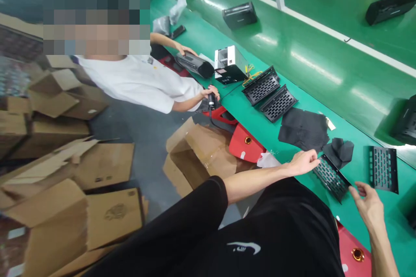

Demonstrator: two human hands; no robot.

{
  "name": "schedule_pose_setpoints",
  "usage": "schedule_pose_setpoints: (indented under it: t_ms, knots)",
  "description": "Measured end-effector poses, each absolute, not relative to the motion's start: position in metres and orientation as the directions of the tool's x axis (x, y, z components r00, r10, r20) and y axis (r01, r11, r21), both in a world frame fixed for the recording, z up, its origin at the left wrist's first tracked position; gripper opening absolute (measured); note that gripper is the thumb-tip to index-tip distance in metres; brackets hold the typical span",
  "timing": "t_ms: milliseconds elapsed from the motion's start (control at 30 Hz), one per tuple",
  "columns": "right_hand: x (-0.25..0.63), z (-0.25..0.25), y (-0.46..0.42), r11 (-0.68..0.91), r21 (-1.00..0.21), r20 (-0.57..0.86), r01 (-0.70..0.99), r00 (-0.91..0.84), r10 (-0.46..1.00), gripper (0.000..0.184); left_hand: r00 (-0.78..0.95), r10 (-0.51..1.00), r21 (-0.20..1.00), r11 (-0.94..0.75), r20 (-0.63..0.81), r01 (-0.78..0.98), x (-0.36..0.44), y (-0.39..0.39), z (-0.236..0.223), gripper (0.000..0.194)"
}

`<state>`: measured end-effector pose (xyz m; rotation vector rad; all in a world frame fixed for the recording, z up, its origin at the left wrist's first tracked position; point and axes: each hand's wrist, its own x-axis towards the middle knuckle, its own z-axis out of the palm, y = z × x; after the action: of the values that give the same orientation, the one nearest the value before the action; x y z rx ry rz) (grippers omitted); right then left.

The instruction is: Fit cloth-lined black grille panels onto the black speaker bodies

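Note:
My left hand (pixel 303 161) grips one end of a black slotted metal grille (pixel 331 177) that lies tilted on the green table (pixel 292 52). At the grille's other end my right hand (pixel 368 202) touches it with curled fingers. A crumpled piece of black cloth (pixel 339 151) lies just behind the grille. Another black grille (pixel 384 169) lies flat to the right. A larger sheet of black cloth (pixel 303 130) lies further back, with two more grilles (pixel 269 93) beyond it.
A co-worker in a white shirt (pixel 139 82) sits to the left, holding a black tool (pixel 212 101) and a black unit (pixel 193 62). A white device (pixel 229 65) stands on the table. Cardboard boxes (pixel 65 181) cover the floor. Red chairs (pixel 245 143) stand by the table edge.

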<state>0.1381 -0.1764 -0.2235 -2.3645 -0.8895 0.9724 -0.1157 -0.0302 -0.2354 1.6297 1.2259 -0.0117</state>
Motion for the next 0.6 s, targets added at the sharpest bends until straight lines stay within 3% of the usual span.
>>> schedule_pose_setpoints:
  t_ms: [67, 133, 233, 400, 600]
  knots:
    - [0.133, -0.226, -0.147, -0.714, -0.561, -0.38, 0.419, 0.637, 0.671, 0.064, 0.568, 0.74, 0.733, -0.151, -0.361, 0.663, -0.087, -0.013, -0.24, 0.02]
    - [0.127, -0.234, -0.113, -0.725, -0.556, -0.348, 0.407, 0.678, 0.648, 0.069, 0.654, 0.726, 0.677, -0.373, -0.212, 0.634, -0.058, 0.007, -0.248, 0.031]
    - [0.122, -0.25, -0.078, -0.712, -0.586, -0.335, 0.387, 0.684, 0.648, 0.067, 0.745, 0.644, 0.524, -0.581, -0.172, 0.623, -0.026, 0.033, -0.262, 0.036]
    - [0.139, -0.245, -0.094, -0.635, -0.732, -0.287, 0.249, 0.732, 0.618, 0.056, 0.818, 0.541, 0.457, -0.688, -0.195, 0.564, -0.018, 0.053, -0.275, 0.023]
    - [0.171, -0.21, -0.136, -0.391, -0.915, -0.325, -0.099, 0.753, 0.572, 0.055, 0.797, 0.543, 0.438, -0.669, -0.263, 0.6, -0.027, 0.061, -0.266, 0.025]
